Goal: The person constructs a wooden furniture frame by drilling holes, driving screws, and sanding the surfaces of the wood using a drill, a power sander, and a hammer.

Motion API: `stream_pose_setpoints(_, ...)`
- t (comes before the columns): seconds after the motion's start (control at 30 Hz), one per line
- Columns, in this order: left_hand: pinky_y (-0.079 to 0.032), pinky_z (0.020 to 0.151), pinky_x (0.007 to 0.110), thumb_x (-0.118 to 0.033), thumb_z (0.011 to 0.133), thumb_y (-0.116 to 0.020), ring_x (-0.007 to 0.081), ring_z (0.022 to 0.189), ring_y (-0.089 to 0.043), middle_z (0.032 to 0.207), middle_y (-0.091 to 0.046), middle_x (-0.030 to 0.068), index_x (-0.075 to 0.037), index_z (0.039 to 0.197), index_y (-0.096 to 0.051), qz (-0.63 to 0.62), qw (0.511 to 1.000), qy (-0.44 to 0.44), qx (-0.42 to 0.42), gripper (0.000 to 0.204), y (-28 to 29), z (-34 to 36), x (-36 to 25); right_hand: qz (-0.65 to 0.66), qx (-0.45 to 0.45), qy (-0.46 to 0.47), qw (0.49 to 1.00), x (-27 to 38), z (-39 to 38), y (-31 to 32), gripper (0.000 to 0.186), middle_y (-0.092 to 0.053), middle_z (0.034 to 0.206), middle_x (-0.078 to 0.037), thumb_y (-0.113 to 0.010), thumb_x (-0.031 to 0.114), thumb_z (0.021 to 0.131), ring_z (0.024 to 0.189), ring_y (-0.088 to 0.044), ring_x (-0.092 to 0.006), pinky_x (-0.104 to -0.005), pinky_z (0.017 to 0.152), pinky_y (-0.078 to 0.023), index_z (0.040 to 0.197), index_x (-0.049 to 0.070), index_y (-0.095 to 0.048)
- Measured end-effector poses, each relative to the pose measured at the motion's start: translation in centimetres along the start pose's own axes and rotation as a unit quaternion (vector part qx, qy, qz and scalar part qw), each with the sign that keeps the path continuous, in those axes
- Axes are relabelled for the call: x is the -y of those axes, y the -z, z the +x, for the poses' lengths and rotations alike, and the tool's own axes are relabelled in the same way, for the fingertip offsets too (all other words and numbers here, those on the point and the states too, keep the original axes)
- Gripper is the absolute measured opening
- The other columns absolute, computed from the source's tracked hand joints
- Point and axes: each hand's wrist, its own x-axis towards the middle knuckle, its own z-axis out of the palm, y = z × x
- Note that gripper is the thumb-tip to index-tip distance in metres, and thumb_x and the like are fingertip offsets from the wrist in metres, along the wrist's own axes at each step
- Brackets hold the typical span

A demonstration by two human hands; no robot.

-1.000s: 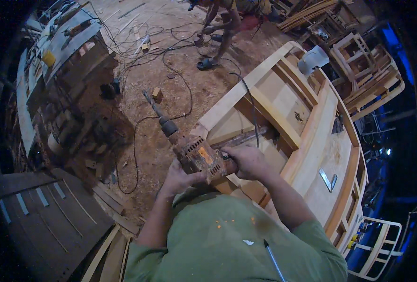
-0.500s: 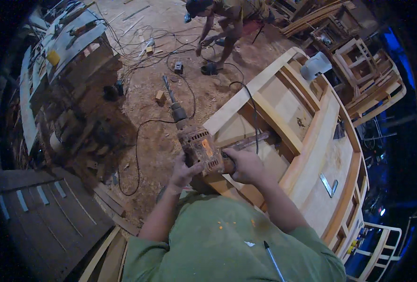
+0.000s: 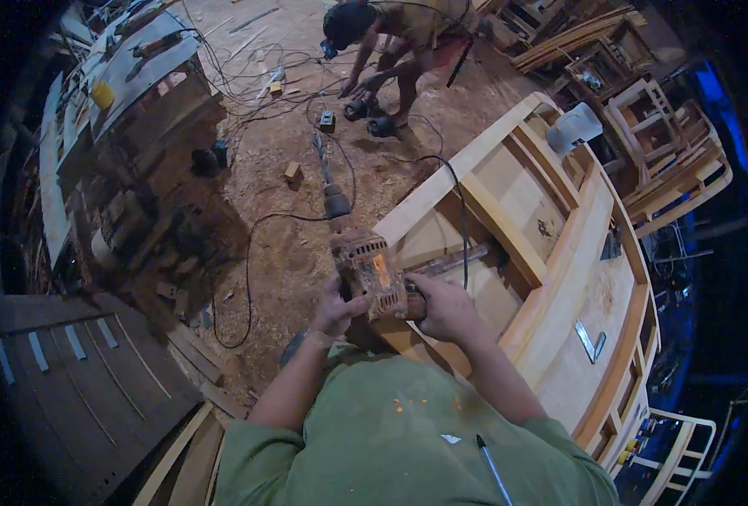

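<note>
A big dusty power drill (image 3: 365, 268) is held in front of my green shirt, its long bit (image 3: 323, 160) pointing away over the floor. My left hand (image 3: 337, 310) grips the left rear of the drill's body, fingers partly hidden beneath it. On the other side, my right hand (image 3: 446, 309) is wrapped round a handle. Just right of the drill lies a large wooden frame (image 3: 526, 143) with cross pieces and pale panels. The bit touches nothing that I can see.
A co-worker (image 3: 391, 51) bends over cables at the far side. A white bucket (image 3: 573, 128) and an angled metal tool (image 3: 589, 341) rest on the frame. A black cord (image 3: 251, 261) loops across the sawdust-strewn floor, near a wood block (image 3: 293, 173). Dark panels (image 3: 78, 388) lie at left.
The drill has shifted slightly right and down in view, still in both hands. The co-worker appears lower and nearer, with hands close to the floor.
</note>
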Motion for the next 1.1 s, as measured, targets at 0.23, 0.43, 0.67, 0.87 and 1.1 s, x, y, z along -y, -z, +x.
stream_pose_setpoints(0.23,-0.04,0.106,0.04,-0.025,0.062,-0.088,0.0229,0.121,-0.052,0.13,-0.053,0.0076,-0.003,0.138,-0.041,0.014,1.0,0.027,0.004,0.092,0.2,0.1,0.1,-0.018,0.006,0.002,1.0,-0.8,0.5,-0.1,0.057,-0.068,0.093,-0.016,-0.071,0.017,0.07,0.087,-0.066,-0.0363,-0.0465,0.075,-0.052,0.124,0.016,-0.053)
stream_pose_setpoints(0.43,-0.041,0.105,0.04,-0.028,0.062,-0.089,0.0227,0.121,-0.053,0.13,-0.053,0.0081,-0.002,0.137,-0.042,0.029,0.999,0.026,-0.008,0.092,1.1,0.0,1.2,-0.02,0.006,0.009,1.0,-1.0,0.6,0.1,0.055,-0.068,0.088,-0.017,-0.07,0.014,0.07,0.084,-0.066,-0.0368,-0.0462,0.073,-0.053,0.123,0.015,-0.054)
stream_pose_setpoints(0.67,-0.042,0.104,0.041,-0.029,0.06,-0.089,0.0234,0.119,-0.055,0.129,-0.055,0.0088,-0.001,0.136,-0.043,0.031,0.999,0.014,-0.006,0.092,2.1,0.1,1.7,-0.005,0.028,-0.003,1.0,-0.8,0.8,0.5,0.06,-0.068,0.094,-0.015,-0.071,0.01,0.062,0.088,-0.064,-0.0362,-0.0444,0.078,-0.052,0.121,0.015,-0.057)
stream_pose_setpoints(0.87,-0.043,0.103,0.041,-0.028,0.061,-0.088,0.0243,0.118,-0.055,0.128,-0.056,0.009,-0.002,0.135,-0.044,0.024,0.999,0.02,-0.018,0.09,1.1,-0.1,1.0,0.006,0.027,-0.006,1.0,-1.2,0.9,0.1,0.06,-0.068,0.092,-0.015,-0.071,0.009,0.062,0.089,-0.064,-0.0356,-0.0445,0.079,-0.052,0.12,0.014,-0.057)
stream_pose_setpoints(1.1,-0.042,0.105,0.041,-0.027,0.06,-0.088,0.0243,0.12,-0.054,0.129,-0.054,0.0087,-0.002,0.136,-0.043,0.019,0.999,0.011,-0.025,0.092,1.6,0.0,1.7,-0.002,0.034,-0.003,0.999,-1.4,0.9,0.0,0.06,-0.067,0.092,-0.015,-0.071,0.01,0.062,0.088,-0.064,-0.0351,-0.0445,0.079,-0.05,0.12,0.014,-0.057)
